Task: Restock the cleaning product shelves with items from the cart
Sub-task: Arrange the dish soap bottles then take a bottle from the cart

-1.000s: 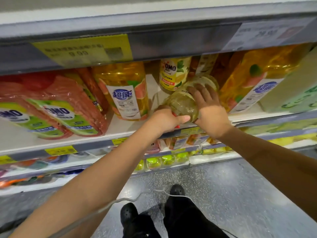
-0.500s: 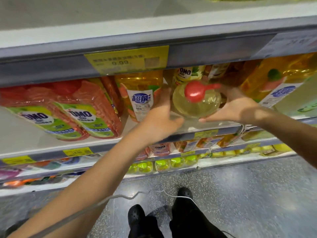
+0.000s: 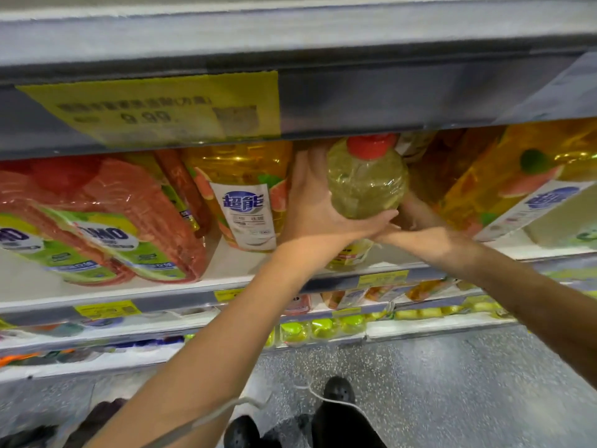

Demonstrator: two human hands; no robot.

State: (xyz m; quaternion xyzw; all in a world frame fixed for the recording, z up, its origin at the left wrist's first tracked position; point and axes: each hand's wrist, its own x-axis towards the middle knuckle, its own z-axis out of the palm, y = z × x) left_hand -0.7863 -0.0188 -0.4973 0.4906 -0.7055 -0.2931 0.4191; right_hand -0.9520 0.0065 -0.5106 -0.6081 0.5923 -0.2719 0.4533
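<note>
A clear bottle of pale yellow liquid [image 3: 366, 182] with a red cap stands nearly upright above the shelf board [image 3: 226, 263], its cap just under the upper shelf's edge. My left hand [image 3: 315, 205] grips its left side, thumb curled under the base. My right hand [image 3: 420, 227] reaches in low on the right, fingers under and behind the bottle; its fingertips are hidden. Below the hands a yellow-labelled bottle [image 3: 347, 257] partly shows.
An orange detergent bottle with a blue-and-white label [image 3: 245, 202] stands just left of my left hand. Red refill pouches [image 3: 106, 221] lie further left. Large orange bottles [image 3: 504, 185] crowd the right. A yellow price tag [image 3: 161, 108] hangs above. Lower shelves and grey floor lie beneath.
The bottle has turned from lying with its cap toward me to nearly upright, cap up. My left hand shifted onto its side and under its base; my right hand dropped lower behind it.
</note>
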